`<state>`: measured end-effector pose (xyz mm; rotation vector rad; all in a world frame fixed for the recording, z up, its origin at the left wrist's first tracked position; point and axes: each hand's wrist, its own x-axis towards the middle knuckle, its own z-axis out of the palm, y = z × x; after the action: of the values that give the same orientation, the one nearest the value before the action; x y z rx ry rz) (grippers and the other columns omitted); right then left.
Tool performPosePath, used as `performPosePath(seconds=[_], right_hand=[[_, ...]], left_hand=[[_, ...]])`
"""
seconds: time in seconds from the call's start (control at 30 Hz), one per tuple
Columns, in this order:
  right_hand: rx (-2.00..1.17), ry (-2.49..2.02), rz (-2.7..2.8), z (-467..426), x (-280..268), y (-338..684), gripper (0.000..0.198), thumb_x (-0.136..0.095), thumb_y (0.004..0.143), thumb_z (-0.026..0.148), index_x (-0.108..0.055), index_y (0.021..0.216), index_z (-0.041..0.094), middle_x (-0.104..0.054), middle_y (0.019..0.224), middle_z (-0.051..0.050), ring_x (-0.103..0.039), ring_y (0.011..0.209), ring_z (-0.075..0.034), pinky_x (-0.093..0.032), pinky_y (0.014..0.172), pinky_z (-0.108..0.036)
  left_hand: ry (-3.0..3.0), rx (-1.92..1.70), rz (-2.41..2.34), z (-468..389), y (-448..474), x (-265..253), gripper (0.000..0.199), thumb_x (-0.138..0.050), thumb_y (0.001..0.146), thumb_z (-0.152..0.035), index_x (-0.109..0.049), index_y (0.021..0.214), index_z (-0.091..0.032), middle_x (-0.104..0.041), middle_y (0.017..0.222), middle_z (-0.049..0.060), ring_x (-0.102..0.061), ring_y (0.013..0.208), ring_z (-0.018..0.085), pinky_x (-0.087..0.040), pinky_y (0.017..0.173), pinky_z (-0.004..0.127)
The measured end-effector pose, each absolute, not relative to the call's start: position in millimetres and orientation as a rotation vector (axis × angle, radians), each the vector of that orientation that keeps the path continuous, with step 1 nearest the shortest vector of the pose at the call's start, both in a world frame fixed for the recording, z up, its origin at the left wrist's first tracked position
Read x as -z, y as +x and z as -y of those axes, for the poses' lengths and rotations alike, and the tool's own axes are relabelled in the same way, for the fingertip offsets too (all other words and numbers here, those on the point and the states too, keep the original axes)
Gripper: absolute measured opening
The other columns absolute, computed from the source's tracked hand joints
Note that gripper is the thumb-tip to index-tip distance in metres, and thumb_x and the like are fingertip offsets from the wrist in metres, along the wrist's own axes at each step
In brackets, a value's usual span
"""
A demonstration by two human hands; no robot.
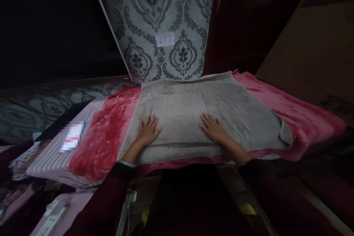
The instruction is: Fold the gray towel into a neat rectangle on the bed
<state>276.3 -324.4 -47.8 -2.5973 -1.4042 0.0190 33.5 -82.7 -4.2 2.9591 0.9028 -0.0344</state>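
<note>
A grey plush cloth point(235, 110) lies spread over a red and pink blanket point(102, 143). On its middle is a rectangular raised panel point(179, 107) of the same grey, perhaps a folded piece or a fold of the cloth; I cannot tell which. My left hand point(148, 131) rests flat at the panel's left side, fingers spread. Flat at its right side lies my right hand point(213, 128), its fingers apart too. Neither hand grips anything. Toward the right, one corner of the grey cloth point(286, 132) is turned up.
Under the blanket shows a striped cover point(55, 158) with a blurred white paper point(72, 138) on it. Behind stands patterned wallpaper point(166, 7) with a label point(165, 39) reading 277. A large dark screen point(55, 25) is at left, a dark red door point(243, 18) at right. A power strip point(52, 223) lies lower left.
</note>
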Motion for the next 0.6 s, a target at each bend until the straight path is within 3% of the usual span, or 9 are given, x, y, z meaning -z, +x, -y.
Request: performPosePath(seconds=[0.17,0.27,0.37,0.47,0.6], right_hand=[[0.059,-2.541,1.399,340.4,33.9,254.2,0.056,-0.031,0.102,0.033,-0.048,0.152,0.015,-0.038,0.161,-0.013,-0.027,0.152,-0.033,-0.027,0.119,-0.060],[0.037,-2.326,1.600,335.8,27.7,233.9,0.053,-0.030,0.104,0.030,-0.049,0.153,0.019,-0.040,0.161,-0.010,-0.030,0.151,-0.028,-0.029,0.121,-0.051],[-0.078,-2.197,1.806,330.0,28.7,229.4,0.052,-0.031,0.106,0.034,-0.045,0.155,0.025,-0.037,0.163,-0.005,-0.027,0.152,-0.025,-0.030,0.121,-0.049],[-0.133,-2.282,1.826,327.8,29.6,249.4,0.053,-0.032,0.107,0.038,-0.038,0.158,0.030,-0.030,0.166,-0.004,-0.023,0.154,-0.026,-0.026,0.121,-0.054],[-0.148,-2.528,1.652,322.3,20.9,284.5,0.056,-0.036,0.106,0.038,-0.035,0.160,0.024,-0.027,0.166,-0.009,-0.022,0.154,-0.030,-0.027,0.120,-0.058]], left_hand=[[3.016,-0.212,-0.903,133.4,34.0,-6.3,0.052,-0.039,0.102,-0.040,-0.053,0.147,-0.018,-0.040,0.161,0.014,-0.022,0.155,0.036,-0.019,0.123,0.063],[3.082,-0.311,-0.514,180.4,42.7,2.8,0.052,-0.044,0.101,-0.039,-0.049,0.150,-0.022,-0.039,0.162,0.011,-0.028,0.153,0.031,-0.022,0.124,0.057],[3.097,-0.354,-0.414,212.0,47.2,23.5,0.056,-0.051,0.099,-0.040,-0.046,0.152,-0.022,-0.038,0.163,0.012,-0.030,0.152,0.034,-0.025,0.122,0.061],[3.106,-0.432,-0.443,219.3,46.0,40.9,0.058,-0.054,0.098,-0.038,-0.044,0.153,-0.025,-0.038,0.163,0.012,-0.031,0.151,0.035,-0.026,0.120,0.064],[3.115,-0.522,-0.419,214.2,43.4,48.5,0.058,-0.058,0.096,-0.037,-0.046,0.152,-0.028,-0.039,0.162,0.012,-0.033,0.150,0.036,-0.029,0.119,0.065]])
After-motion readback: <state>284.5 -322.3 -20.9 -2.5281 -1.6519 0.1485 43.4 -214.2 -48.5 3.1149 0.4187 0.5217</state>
